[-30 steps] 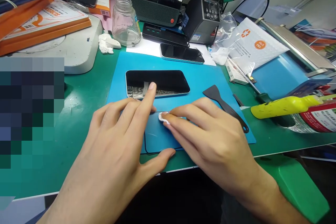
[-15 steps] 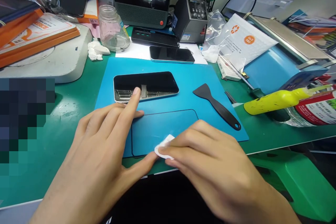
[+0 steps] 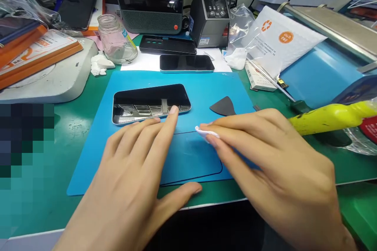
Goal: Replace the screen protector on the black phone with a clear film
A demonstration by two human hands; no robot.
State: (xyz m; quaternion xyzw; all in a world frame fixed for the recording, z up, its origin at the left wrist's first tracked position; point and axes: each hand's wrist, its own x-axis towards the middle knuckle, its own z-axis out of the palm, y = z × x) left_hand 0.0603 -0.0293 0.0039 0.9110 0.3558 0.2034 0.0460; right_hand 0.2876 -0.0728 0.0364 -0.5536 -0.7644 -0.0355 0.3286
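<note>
Clock centred on the clear panel [image 3: 191,157]. At eleven o'clock, a phone [image 3: 151,104] with a black screen, lying just beyond on the blue mat [image 3: 88,164]; farther out, a glass jar [image 3: 114,43]. At twelve, a second phone [image 3: 187,63], with a grey box [image 3: 209,15] behind. At one, a dark blade [image 3: 223,106], partly hidden by the right hand [image 3: 277,164]; well beyond, a white mailer [image 3: 282,43]. Between two and three, a yellow bottle [image 3: 330,118] above the green tabletop [image 3: 356,166].

In the way: left hand [image 3: 138,164], fingers spread, hiding the nine-o'clock end. Right hand, pinching a white pad [image 3: 207,133] above the one-o'clock corner and blocking it; contact with the panel impossible to tell.

Panel: thin, see-through, black-outlined, rounded at four o'clock, faintly marked mid-surface, on the mat's near edge.
</note>
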